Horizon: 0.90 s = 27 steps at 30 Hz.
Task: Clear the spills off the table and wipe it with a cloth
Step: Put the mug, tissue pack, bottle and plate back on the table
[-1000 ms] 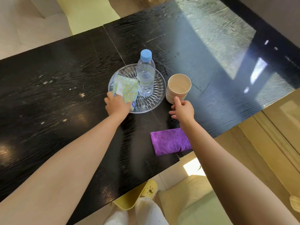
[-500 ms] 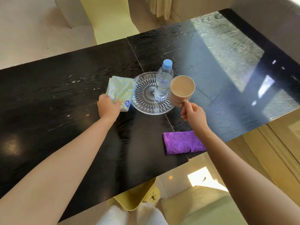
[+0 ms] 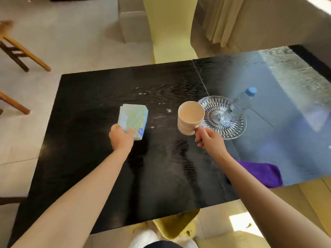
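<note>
1. Two hands reach over a black counter (image 3: 107, 176); the left hand (image 3: 121, 138) grips a patterned pack of tissues (image 3: 133, 120) by its near end, thumb on top, left of centre in the frame
2. The right hand (image 3: 209, 140) pinches the handle of an empty beige cup (image 3: 189, 119) just right of centre; whether the cup touches the counter cannot be told
3. The cup overlaps the left rim of a clear glass plate (image 3: 232, 129) at mid-right, where a water bottle (image 3: 240, 106) with a blue cap stands
4. Pale specks of spills (image 3: 168, 110) lie scattered on the counter between the pack and the cup, and above them toward the far edge
5. A purple cloth (image 3: 265, 174) lies at the counter's near edge, lower right, partly hidden behind the right forearm, with neither hand on it
6. A yellow chair (image 3: 170, 29) stands at top centre; wooden chair legs (image 3: 18, 51) show at upper left
</note>
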Each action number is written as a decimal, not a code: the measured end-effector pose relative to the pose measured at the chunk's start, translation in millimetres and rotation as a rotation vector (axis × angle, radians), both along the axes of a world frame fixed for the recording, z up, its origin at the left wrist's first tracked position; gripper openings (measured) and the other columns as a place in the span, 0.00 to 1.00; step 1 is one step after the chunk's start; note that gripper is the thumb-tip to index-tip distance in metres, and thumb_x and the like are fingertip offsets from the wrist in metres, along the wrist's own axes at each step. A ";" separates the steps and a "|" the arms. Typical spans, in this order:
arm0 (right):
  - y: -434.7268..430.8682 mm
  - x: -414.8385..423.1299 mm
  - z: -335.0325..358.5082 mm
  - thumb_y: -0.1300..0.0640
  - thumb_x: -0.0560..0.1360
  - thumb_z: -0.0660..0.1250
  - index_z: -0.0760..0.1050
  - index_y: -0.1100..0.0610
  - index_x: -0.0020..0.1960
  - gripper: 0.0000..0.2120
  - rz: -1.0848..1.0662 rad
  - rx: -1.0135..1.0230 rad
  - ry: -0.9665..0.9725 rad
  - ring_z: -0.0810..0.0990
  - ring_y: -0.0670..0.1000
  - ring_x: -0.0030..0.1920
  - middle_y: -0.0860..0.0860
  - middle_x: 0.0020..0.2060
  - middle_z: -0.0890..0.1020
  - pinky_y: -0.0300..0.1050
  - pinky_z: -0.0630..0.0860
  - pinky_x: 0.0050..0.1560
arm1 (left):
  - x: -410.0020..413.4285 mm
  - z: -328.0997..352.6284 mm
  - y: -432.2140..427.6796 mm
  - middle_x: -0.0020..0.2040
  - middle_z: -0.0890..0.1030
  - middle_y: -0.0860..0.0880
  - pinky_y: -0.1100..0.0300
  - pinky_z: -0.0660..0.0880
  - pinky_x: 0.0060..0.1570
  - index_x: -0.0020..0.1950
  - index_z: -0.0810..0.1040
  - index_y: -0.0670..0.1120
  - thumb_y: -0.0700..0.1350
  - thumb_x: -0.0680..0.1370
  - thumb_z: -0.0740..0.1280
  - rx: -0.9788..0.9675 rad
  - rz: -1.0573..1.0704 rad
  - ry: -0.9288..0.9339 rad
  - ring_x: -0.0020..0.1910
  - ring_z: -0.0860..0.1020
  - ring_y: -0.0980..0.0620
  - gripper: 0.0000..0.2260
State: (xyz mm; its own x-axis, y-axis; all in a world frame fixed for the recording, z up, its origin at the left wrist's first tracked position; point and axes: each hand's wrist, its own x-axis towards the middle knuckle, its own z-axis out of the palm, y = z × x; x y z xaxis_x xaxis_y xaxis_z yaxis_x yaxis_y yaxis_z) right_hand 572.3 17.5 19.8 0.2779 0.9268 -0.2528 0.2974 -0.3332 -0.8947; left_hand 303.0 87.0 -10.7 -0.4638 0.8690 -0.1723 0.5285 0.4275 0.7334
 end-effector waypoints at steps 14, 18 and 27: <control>82.5 -236.9 -49.2 0.44 0.76 0.58 0.74 0.52 0.32 0.19 0.305 -0.134 0.019 0.77 0.44 0.30 0.49 0.30 0.80 0.42 0.73 0.37 | -236.4 -33.2 -20.2 0.53 0.77 0.39 0.44 0.75 0.49 0.52 0.74 0.36 0.44 0.71 0.71 -0.036 0.317 0.072 0.53 0.75 0.38 0.15; 100.9 -278.1 -62.0 0.44 0.75 0.58 0.73 0.52 0.32 0.18 0.367 -0.150 0.017 0.77 0.44 0.30 0.45 0.28 0.78 0.40 0.73 0.37 | -268.6 -45.9 -10.6 0.53 0.77 0.38 0.44 0.75 0.51 0.53 0.75 0.35 0.44 0.71 0.70 -0.026 0.327 0.036 0.53 0.75 0.38 0.16; 122.8 -354.3 -80.9 0.46 0.77 0.57 0.71 0.54 0.32 0.19 0.390 -0.181 -0.011 0.78 0.45 0.32 0.47 0.29 0.77 0.46 0.76 0.44 | -296.8 -65.5 -3.0 0.55 0.75 0.41 0.44 0.74 0.54 0.58 0.74 0.39 0.43 0.71 0.71 -0.020 0.305 -0.068 0.55 0.74 0.38 0.17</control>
State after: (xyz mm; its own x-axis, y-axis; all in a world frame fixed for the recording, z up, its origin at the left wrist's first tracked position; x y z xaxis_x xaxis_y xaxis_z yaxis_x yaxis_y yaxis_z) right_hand 218.0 140.3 -61.1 -0.0806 0.9039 -0.4201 0.4412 -0.3456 -0.8282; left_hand 6.3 84.0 -76.1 -0.6896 0.6875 -0.2276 0.3233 0.5736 0.7526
